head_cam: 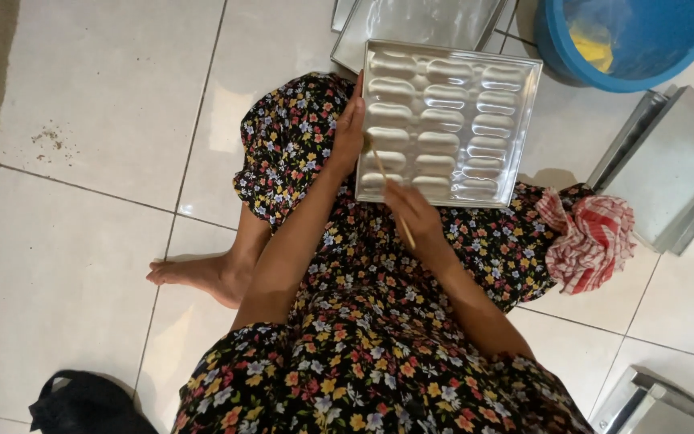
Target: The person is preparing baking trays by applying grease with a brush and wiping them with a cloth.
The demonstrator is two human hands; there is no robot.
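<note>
A square metal baking mould with rows of oval hollows rests tilted on my lap, over a floral dress. My left hand grips the mould's left edge. My right hand holds a thin wooden-handled brush near the mould's lower left corner. The brush tip touches one of the oval hollows on the left side.
I sit on a white tiled floor. More metal trays lie behind the mould, others at right and lower right. A blue plastic tub stands top right. A red checked cloth lies by my knee; a black bag bottom left.
</note>
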